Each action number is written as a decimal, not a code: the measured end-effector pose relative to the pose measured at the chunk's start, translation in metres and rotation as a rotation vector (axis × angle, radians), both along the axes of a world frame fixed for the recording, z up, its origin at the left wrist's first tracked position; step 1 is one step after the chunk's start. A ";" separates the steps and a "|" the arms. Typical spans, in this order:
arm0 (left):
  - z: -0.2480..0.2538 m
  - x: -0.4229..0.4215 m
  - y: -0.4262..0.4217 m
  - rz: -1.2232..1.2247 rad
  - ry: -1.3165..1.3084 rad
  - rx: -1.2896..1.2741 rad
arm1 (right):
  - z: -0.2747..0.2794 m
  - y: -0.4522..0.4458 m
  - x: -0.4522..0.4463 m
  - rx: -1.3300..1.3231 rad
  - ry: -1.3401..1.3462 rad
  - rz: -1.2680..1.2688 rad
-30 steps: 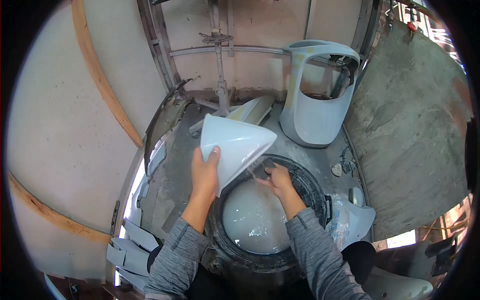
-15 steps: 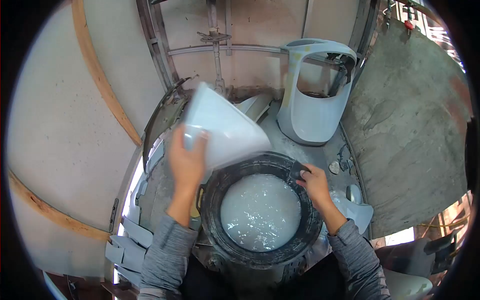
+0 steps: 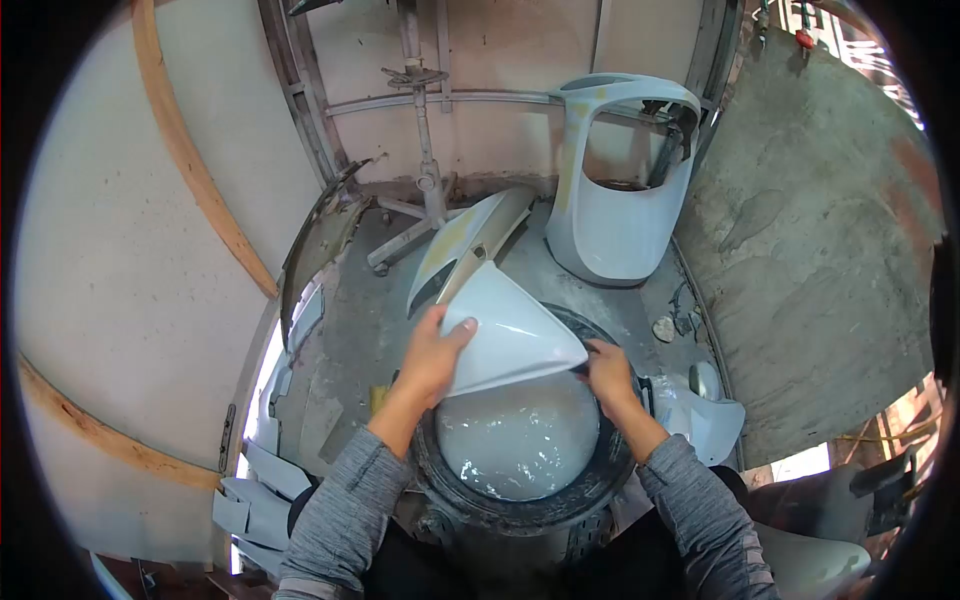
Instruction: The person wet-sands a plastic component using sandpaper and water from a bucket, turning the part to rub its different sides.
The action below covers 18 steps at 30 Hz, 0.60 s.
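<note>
My left hand (image 3: 430,358) grips a glossy white, roughly triangular plastic panel (image 3: 512,332) by its left side, thumb on top. The panel is tilted over the far part of a black tub (image 3: 540,512) and hides some of its rim. Cloudy greyish water (image 3: 520,437) with bright flecks fills the tub. At the panel's right tip is my right hand (image 3: 612,376), its fingers closed round a small dark piece that looks like folded sandpaper; the hand and panel hide nearly all of it.
A large white fairing (image 3: 618,240) with a big opening stands at the back right. Behind the tub lies another panel with yellowish patches (image 3: 455,238), near a wheeled metal stand (image 3: 425,180). Pale panels (image 3: 262,490) lean at the left; a white part (image 3: 712,425) lies right of the tub.
The white panel has come right and down, from left of the tub to over its far part. My right hand has moved slightly and now meets the panel's tip.
</note>
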<state>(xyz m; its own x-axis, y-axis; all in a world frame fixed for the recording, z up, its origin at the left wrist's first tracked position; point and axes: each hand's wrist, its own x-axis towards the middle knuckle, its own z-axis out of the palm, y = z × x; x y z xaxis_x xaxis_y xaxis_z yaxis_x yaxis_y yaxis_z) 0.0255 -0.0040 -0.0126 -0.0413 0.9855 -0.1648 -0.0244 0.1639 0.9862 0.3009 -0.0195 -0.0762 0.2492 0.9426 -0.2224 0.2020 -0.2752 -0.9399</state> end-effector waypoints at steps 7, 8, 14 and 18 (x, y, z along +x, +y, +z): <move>-0.020 0.019 -0.008 -0.138 0.137 0.190 | 0.046 -0.023 -0.021 0.603 -0.458 0.342; -0.022 0.023 -0.009 -0.162 0.179 0.221 | 0.052 -0.034 -0.035 0.603 -0.458 0.343; -0.017 0.045 -0.033 -0.224 0.296 0.320 | 0.047 -0.018 -0.038 0.591 -0.486 0.311; -0.013 0.017 -0.021 -0.416 0.491 0.356 | 0.050 -0.042 -0.025 0.591 -0.457 0.529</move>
<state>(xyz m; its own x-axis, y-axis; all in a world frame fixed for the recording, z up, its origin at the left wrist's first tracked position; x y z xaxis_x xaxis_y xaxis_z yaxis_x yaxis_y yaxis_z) 0.0421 -0.0246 -0.0253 0.3607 0.9262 0.1097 0.4282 -0.2689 0.8628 0.2764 -0.0612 -0.0260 -0.3023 0.8881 0.3463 0.5523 0.4593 -0.6957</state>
